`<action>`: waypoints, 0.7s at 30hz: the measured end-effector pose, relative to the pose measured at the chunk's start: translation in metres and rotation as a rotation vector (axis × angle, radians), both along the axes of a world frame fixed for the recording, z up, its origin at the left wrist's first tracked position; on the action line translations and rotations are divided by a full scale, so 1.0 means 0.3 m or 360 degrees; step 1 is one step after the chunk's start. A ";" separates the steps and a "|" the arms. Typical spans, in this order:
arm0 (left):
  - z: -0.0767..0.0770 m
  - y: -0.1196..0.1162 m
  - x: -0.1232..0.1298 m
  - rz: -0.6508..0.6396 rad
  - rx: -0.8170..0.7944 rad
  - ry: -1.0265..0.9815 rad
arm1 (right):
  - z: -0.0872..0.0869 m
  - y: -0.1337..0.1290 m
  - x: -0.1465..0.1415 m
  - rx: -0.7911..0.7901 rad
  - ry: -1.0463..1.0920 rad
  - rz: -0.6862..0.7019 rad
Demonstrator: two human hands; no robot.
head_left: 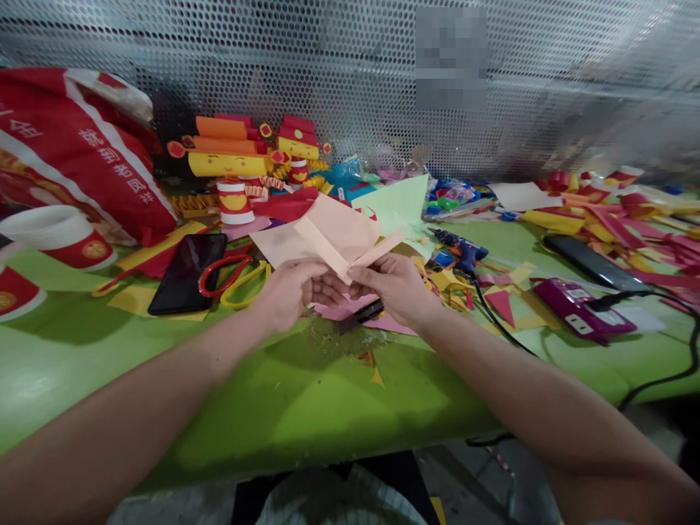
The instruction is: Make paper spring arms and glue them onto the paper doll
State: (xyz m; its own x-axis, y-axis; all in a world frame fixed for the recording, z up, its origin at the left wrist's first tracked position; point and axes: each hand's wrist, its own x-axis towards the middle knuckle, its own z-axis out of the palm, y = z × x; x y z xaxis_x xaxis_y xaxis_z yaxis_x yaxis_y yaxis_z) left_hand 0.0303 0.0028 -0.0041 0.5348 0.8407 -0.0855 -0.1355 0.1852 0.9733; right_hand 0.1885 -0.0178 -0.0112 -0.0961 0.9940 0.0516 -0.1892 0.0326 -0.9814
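Note:
Two pale peach paper strips (324, 246) meet at an angle in front of me, forming a V shape. My right hand (398, 286) pinches them where they meet, its thumb on top. My left hand (300, 289) has curled fingers around the lower part of the left strip, with the fingertips partly hidden. Behind the strips lies a larger peach paper sheet (350, 219), and beyond it a light green sheet (402, 204). Under my hands are pink paper and a dark-handled tool (367, 312) that I cannot make out fully.
Red and yellow scissors (225, 281) and a black phone (189, 271) lie left. Paper figures (227, 164) and a red bag (82, 153) stand behind. To the right are a blue glue gun (462, 249), a purple power adapter (582, 310) with a black cable, and paper scraps.

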 end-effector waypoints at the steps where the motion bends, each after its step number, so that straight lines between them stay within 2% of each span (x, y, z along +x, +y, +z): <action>1: -0.004 0.002 0.001 0.0004 -0.0030 -0.0010 | -0.001 0.000 0.000 0.0006 -0.0006 0.0011; 11: -0.013 -0.009 0.011 0.0092 0.0000 0.0071 | -0.012 -0.008 -0.005 0.0133 -0.0131 0.0026; 21: -0.003 -0.025 0.019 0.0220 0.0254 0.0285 | -0.008 -0.014 -0.023 0.0083 -0.0015 -0.0083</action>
